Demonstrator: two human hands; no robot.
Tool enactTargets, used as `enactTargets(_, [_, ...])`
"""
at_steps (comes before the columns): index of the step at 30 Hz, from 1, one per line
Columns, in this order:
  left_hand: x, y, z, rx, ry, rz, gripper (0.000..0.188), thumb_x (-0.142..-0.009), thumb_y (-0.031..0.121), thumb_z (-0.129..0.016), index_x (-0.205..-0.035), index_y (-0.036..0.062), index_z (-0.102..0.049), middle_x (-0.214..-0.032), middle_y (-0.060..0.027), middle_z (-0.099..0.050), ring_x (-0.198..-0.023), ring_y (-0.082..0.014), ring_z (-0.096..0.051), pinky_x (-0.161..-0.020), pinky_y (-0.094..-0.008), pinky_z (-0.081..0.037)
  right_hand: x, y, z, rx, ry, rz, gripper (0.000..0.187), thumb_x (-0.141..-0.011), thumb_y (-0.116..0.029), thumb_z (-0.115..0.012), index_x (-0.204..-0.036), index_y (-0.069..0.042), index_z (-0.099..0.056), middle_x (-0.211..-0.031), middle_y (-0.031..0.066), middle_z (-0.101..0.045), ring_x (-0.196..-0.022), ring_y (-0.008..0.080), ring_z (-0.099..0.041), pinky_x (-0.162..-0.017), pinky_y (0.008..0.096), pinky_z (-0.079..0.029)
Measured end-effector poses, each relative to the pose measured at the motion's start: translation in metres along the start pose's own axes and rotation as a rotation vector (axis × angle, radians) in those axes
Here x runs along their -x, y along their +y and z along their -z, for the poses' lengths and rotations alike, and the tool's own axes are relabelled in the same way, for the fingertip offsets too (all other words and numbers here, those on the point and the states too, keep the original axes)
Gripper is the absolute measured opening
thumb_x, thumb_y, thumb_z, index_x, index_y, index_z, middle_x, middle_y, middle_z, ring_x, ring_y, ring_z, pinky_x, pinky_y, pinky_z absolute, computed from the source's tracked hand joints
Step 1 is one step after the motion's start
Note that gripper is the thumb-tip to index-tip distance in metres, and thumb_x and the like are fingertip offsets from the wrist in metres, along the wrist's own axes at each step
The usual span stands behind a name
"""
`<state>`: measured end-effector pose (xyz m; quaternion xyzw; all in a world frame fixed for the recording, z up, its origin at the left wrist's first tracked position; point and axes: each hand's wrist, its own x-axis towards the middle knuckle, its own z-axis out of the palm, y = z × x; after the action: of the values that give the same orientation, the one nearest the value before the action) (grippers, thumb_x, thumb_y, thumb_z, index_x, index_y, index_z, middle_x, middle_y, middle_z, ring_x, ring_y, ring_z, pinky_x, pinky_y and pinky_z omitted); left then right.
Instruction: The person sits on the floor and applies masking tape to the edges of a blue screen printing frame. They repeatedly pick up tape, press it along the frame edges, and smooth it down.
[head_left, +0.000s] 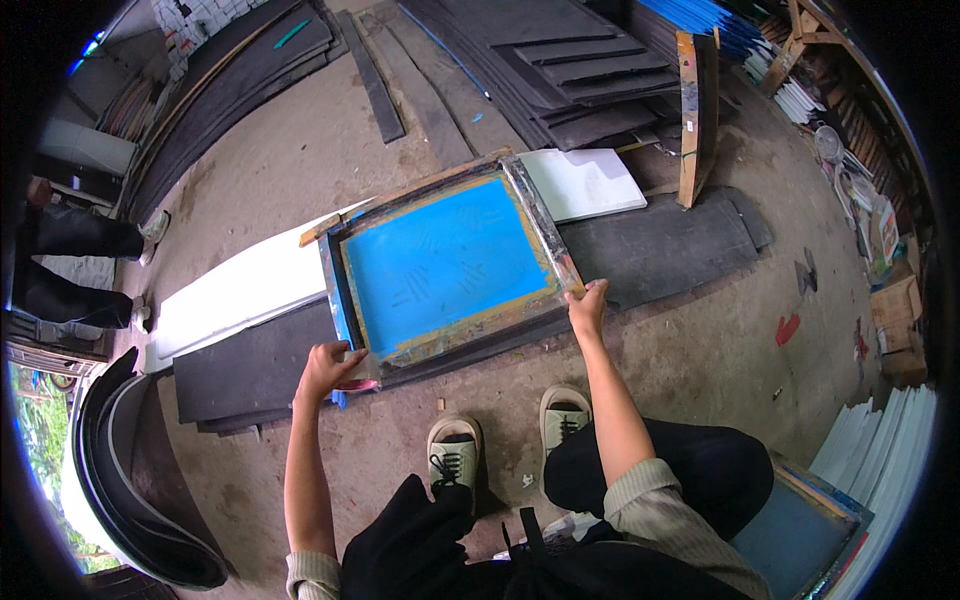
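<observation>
A screen printing frame [541, 222] with blue mesh [440, 270] lies slanted before me, its wooden bars stained with paint and tape. My left hand [325, 370] is closed on the frame's near left corner. At the near right corner my right hand [589, 304] grips the side bar, thumb up. Beneath the frame are white sheets [240, 285], showing at its left, and a white piece [585, 184] at its far right. Long black sheets [660, 252] lie under these on the floor. What is directly below the mesh is hidden.
Stacked black sheets [590, 75] lie beyond, with more [260, 60] at far left. A wooden post [690, 120] stands right of the frame. Another person's legs [85, 240] are at left. Bent black sheets [100, 470] curve at lower left; another framed screen [790, 540] leans at lower right.
</observation>
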<state>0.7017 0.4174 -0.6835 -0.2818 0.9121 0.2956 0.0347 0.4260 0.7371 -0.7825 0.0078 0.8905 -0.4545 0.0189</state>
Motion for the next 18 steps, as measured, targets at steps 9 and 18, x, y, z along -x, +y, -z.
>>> enactTargets(9, [0.009,-0.014,0.003,0.199,0.053,-0.012,0.046,-0.079,0.038,-0.061,-0.069,-0.0068,-0.058,-0.055,-0.0096,-0.053,-0.053,-0.0135,-0.051,-0.05,-0.0326,-0.043,-0.001,-0.018,-0.002,0.128,-0.21,-0.162,0.06,-0.078,-0.009,-0.065,-0.122,0.011,-0.031,-0.11,0.0304,-0.052,-0.106,0.0406,-0.052,-0.087,0.0457,-0.044])
enactTargets(18, [0.038,-0.012,0.04,-0.049,0.004,0.141,0.053,-0.075,0.05,-0.061,-0.082,-0.0018,-0.065,-0.07,-0.0189,-0.061,-0.066,-0.0215,-0.059,-0.064,-0.0361,-0.046,-0.016,0.046,-0.017,0.422,-0.281,-0.157,0.064,-0.074,-0.046,-0.068,-0.1,0.01,-0.053,-0.1,0.0262,-0.059,-0.094,0.038,-0.058,-0.078,0.0436,-0.045])
